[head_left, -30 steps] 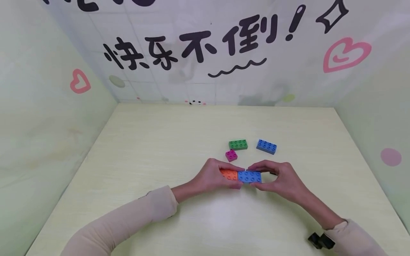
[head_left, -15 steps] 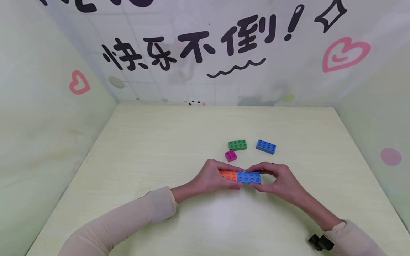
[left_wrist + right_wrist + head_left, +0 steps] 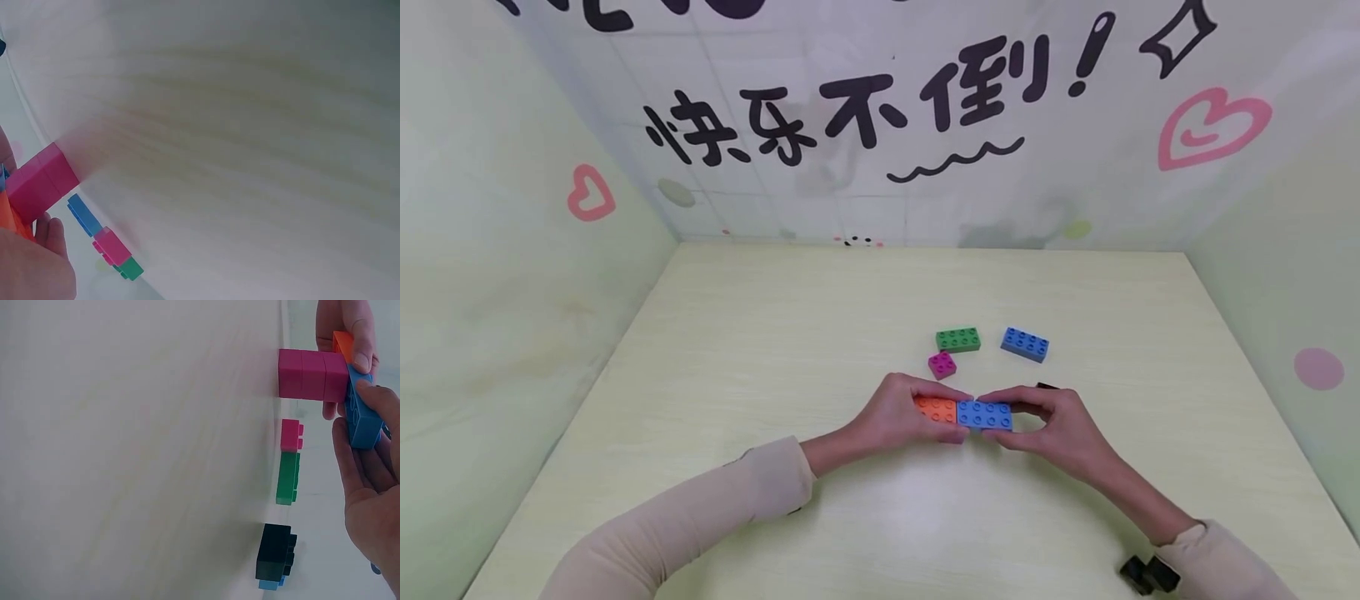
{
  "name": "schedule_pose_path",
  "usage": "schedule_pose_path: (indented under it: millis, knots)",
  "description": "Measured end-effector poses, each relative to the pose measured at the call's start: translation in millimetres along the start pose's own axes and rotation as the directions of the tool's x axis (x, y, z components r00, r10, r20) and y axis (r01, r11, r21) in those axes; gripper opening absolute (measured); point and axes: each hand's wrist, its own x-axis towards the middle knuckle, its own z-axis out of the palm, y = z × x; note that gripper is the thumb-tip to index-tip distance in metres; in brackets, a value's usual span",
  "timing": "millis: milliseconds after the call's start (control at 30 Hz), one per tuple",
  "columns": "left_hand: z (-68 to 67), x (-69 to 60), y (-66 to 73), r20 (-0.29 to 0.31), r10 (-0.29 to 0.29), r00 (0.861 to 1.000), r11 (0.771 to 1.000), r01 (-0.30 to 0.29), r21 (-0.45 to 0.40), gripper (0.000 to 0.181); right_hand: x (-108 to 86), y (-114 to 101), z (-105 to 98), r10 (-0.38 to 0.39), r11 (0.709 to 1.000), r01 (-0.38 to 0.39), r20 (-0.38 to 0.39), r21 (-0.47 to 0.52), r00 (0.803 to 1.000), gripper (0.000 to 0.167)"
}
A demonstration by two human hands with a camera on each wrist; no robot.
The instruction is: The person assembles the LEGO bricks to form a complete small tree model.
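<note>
My left hand (image 3: 895, 412) pinches an orange toy building brick (image 3: 937, 409) between thumb and fingers. End to end against it lies a blue brick (image 3: 985, 415), which my right hand (image 3: 1060, 429) grips by its long sides. Under the pair, the right wrist view shows a pink column of stacked bricks (image 3: 312, 375), apparently upright on the table. The left wrist view has the same pink column (image 3: 42, 178) beside the left hand (image 3: 37, 269). Fingers cover part of the orange brick.
Behind the hands lie a green brick (image 3: 958, 339), a small magenta brick (image 3: 942, 364) and another blue brick (image 3: 1025, 343). A black brick (image 3: 273, 553) sits beyond the right hand, mostly hidden in the head view. Printed walls border the pale table (image 3: 760, 333).
The right hand's fingers and knuckles have dropped slightly toward me, so a bit more of the black brick shows behind them. Left hand and bricks look almost unchanged.
</note>
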Motion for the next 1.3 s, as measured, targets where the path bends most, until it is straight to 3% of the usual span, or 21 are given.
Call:
schedule_pose_path:
  millis: [533, 833, 1000, 1133, 1233, 1300]
  knots:
    - [-3.1, 0.8, -3.9, 0.009, 0.062, 0.998, 0.998, -0.062, 0.006, 0.043, -0.2, 2, 1, -0.003, 1.0, 0.003, -0.014, 0.014, 1.0, 0.034]
    - [-0.8, 0.6, -2.4, 0.0, 0.027, 1.0, 1.0, -0.027, -0.007, 0.042, -0.6, 4, 3, 0.0, 1.0, 0.0, -0.003, 0.023, 1.0, 0.037]
    - [-2.5, 2.6, -0.4, 0.037, 0.014, 0.999, 1.0, -0.014, 0.005, 0.043, -2.5, 4, 4, 0.015, 1.0, -0.015, -0.015, 0.023, 1.0, 0.039]
    - [-12.3, 14.3, 3.7, 0.048, 0.026, 0.999, 0.993, -0.02, -0.12, 0.04, -3.7, 4, 2, 0.012, 1.0, -0.012, -0.024, 0.014, 1.0, 0.039]
    - [-24.3, 34.1, 4.9, -0.004, 0.052, 0.999, 0.973, -0.052, -0.225, 0.038, -3.8, 6, 0, 0.01, 1.0, -0.009, -0.032, 0.016, 0.999, 0.038]
    - [-32.3, 49.6, 3.5, -0.05, 0.072, 0.996, 0.974, -0.081, -0.21, 0.037, -3.5, 7, 0, 0.011, 1.0, -0.011, -0.031, 0.013, 0.999, 0.038]
